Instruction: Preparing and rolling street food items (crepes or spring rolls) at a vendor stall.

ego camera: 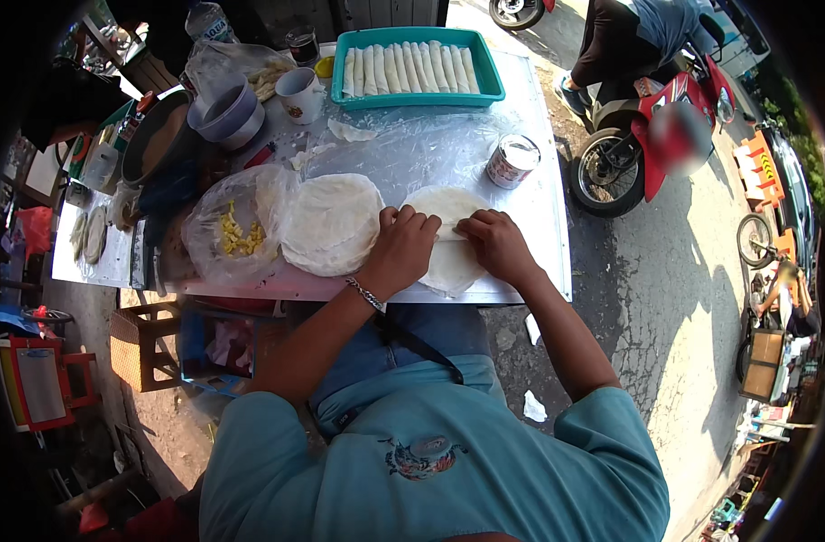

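Observation:
A thin round pastry wrapper lies near the table's front edge, with a pale rolled strip across its middle. My left hand pinches that strip's left end, and my right hand pinches its right end. To the left is a stack of round wrappers, close to my left hand. Beside the stack, a clear plastic bag holds yellow chopped pieces. At the back, a teal plastic tray holds a row of several pale rolls. An open tin can stands behind my right hand.
A white mug, a purple bowl, a glass of dark liquid and a dark pan stand back left. A knife lies at the left front. Beyond the right edge are a red motorcycle and a person.

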The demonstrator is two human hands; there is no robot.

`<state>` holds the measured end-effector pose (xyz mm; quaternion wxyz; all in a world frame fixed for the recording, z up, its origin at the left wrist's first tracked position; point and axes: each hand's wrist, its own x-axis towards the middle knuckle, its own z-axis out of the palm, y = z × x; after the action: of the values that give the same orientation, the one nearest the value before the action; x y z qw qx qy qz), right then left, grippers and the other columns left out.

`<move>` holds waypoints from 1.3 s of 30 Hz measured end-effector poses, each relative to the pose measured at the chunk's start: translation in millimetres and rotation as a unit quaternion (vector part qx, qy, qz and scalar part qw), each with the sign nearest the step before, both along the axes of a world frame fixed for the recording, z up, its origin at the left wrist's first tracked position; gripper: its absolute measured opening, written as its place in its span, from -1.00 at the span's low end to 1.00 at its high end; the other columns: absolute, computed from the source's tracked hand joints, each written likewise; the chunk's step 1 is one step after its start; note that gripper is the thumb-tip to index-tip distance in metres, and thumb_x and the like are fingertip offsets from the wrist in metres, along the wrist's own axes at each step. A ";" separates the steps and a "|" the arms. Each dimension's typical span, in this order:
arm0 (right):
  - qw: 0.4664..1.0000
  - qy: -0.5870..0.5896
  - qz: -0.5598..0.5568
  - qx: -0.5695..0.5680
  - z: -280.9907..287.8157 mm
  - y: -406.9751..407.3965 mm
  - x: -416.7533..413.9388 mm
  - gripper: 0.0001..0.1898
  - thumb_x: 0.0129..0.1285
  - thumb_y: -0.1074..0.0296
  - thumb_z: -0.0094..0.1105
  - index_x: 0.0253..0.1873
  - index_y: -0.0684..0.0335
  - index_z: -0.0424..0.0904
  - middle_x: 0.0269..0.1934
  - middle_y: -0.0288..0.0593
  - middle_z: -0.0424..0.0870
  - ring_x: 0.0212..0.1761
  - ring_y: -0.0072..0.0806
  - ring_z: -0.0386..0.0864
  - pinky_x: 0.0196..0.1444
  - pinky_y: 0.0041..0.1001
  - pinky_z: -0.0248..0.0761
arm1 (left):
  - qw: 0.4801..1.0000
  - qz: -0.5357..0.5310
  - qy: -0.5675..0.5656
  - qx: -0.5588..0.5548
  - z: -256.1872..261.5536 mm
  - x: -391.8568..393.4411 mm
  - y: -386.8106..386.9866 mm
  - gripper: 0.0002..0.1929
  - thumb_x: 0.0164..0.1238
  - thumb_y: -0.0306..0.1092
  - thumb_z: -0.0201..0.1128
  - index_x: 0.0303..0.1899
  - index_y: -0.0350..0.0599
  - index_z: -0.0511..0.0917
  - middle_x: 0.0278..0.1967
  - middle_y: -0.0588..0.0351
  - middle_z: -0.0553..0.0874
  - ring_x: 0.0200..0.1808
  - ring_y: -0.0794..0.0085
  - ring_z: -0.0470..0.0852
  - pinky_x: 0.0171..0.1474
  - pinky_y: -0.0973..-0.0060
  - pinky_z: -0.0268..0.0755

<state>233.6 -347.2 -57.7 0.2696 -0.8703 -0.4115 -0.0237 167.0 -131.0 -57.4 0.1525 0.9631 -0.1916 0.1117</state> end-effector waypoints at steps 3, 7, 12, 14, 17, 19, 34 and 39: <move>0.995 -0.053 -0.084 -0.016 3.2 8.4 17.2 -0.89 0.26 0.39 0.26 -0.12 0.17 0.61 -0.27 -0.10 0.59 -0.14 -0.10 0.61 -0.08 -0.16 0.45 | 0.999 0.023 -0.035 0.014 -2.6 16.7 7.9 -0.75 0.31 -0.41 0.22 -0.02 -0.07 0.70 -0.19 0.19 0.65 0.02 0.32 0.51 0.21 0.21 0.19; 0.965 -0.135 -0.191 -0.120 19.2 11.3 25.1 -0.89 0.30 0.40 0.24 -0.14 0.24 0.56 -0.26 -0.07 0.57 -0.11 -0.09 0.60 -0.11 -0.15 0.44 | 0.993 -0.004 -0.117 0.003 -16.5 22.9 10.8 -0.69 0.26 -0.43 0.18 0.02 -0.07 0.69 -0.23 0.20 0.65 0.00 0.33 0.52 0.19 0.20 0.23; 0.962 -0.256 -0.050 0.076 119.2 103.3 48.1 -0.83 0.23 0.39 0.33 -0.10 0.20 0.62 -0.24 -0.14 0.61 -0.17 -0.18 0.57 -0.11 -0.21 0.43 | 0.996 -0.010 -0.084 0.024 5.2 7.0 -5.2 -0.67 0.29 -0.40 0.17 0.07 -0.18 0.65 -0.10 0.09 0.62 0.09 0.28 0.51 0.20 0.17 0.25; 0.955 -0.273 0.024 0.116 136.9 176.6 68.9 -0.81 0.25 0.34 0.38 -0.07 0.18 0.67 -0.15 -0.18 0.66 -0.01 -0.18 0.59 0.03 -0.22 0.44 | 0.995 0.006 -0.092 0.044 -5.1 2.5 -2.0 -0.66 0.30 -0.40 0.16 0.08 -0.21 0.65 -0.08 0.09 0.62 0.10 0.28 0.51 0.21 0.17 0.25; 0.913 -0.401 0.047 0.061 115.9 272.5 126.0 -0.70 0.36 0.16 0.20 0.06 0.20 0.60 0.19 0.05 0.53 0.41 0.04 0.31 0.25 0.00 0.28 | 0.995 0.021 -0.084 0.042 -10.2 -2.8 -1.1 -0.64 0.29 -0.42 0.13 0.10 -0.20 0.64 -0.10 0.13 0.63 0.07 0.31 0.54 0.24 0.17 0.24; 0.935 -0.329 0.042 -0.122 99.2 301.2 171.4 -0.83 0.28 0.29 0.21 -0.12 0.16 0.74 0.07 0.05 0.70 0.19 0.00 0.62 0.04 0.00 0.48 | 0.995 0.015 -0.095 0.042 -8.3 -1.6 -10.8 -0.64 0.32 -0.39 0.15 0.12 -0.18 0.64 -0.12 0.15 0.64 0.06 0.33 0.54 0.26 0.15 0.23; 0.985 -0.131 -0.110 0.001 138.2 195.2 124.6 -0.80 0.26 0.23 0.28 -0.33 0.22 0.74 -0.42 0.04 0.74 -0.34 -0.02 0.73 -0.28 -0.14 0.58 | 0.998 0.011 -0.052 0.028 -0.8 11.2 4.0 -0.80 0.35 -0.33 0.22 -0.07 -0.09 0.72 -0.14 0.18 0.71 0.10 0.29 0.53 0.28 0.06 0.17; 0.964 -0.039 -0.237 0.109 85.6 27.2 28.5 -0.68 0.31 0.19 0.37 -0.44 0.30 0.65 -0.67 -0.09 0.58 -0.69 -0.17 0.55 -0.57 -0.27 0.33 | 0.999 0.003 -0.044 0.003 -5.8 -8.9 14.2 -0.73 0.29 -0.31 0.32 -0.02 -0.12 0.71 -0.10 0.22 0.68 0.09 0.33 0.52 0.27 0.08 0.15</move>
<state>262.1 -320.0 27.9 0.3335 -0.9067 -0.1981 -0.1654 158.1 -116.8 -63.2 0.1402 0.9583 -0.1954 0.1542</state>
